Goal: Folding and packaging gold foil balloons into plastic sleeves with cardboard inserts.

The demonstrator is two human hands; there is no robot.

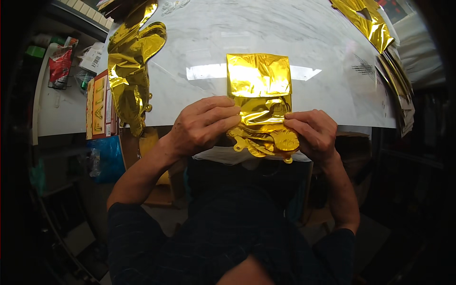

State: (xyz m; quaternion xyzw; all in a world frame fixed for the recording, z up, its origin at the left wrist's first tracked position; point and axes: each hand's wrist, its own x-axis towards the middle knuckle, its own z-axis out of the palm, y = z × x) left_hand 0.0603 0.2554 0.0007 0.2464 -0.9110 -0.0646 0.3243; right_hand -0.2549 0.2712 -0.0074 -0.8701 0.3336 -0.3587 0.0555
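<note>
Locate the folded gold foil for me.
In the head view, the folded gold foil is just right of centre, at the near edge of the white table, between the left hand and right hand, which hold its sides.

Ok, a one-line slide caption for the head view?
Left hand and right hand hold a folded gold foil piece at the edge of a glossy white table.

Large gold capitals (pixel 99 105) ran up a red-and-cream packet (pixel 89 116) at the tabletop's (pixel 342 97) left edge, I saw over my distant feed; a white package (pixel 89 58) above carried a barcode label (pixel 96 60), while dark markings (pixel 363 66) at right were too fine for me to read.
</note>
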